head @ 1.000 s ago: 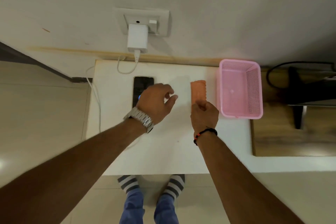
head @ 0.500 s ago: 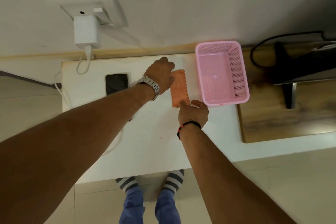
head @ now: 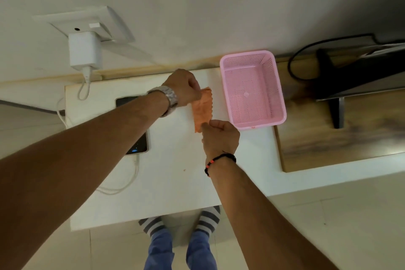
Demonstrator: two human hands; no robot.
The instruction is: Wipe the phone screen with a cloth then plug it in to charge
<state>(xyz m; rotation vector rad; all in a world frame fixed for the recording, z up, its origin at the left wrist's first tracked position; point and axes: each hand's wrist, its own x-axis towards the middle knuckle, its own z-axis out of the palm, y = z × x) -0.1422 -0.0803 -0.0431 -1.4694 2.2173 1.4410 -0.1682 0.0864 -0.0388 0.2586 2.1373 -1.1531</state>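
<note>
An orange cloth lies folded on the white table, just left of the pink basket. My left hand pinches the cloth's far end. My right hand pinches its near end. The black phone lies screen-up to the left, mostly hidden under my left forearm. A white cable runs into the phone's near edge, and a small light glows on the screen. The white charger sits in the wall socket above.
An empty pink plastic basket stands at the table's far right corner. A wooden surface with a dark stand and a black cord lies to the right. My feet in striped socks show below the table's front edge.
My left hand left the phone, crossed to the right and took the cloth's far end. My right hand stayed on the near end. The view shifted right.
</note>
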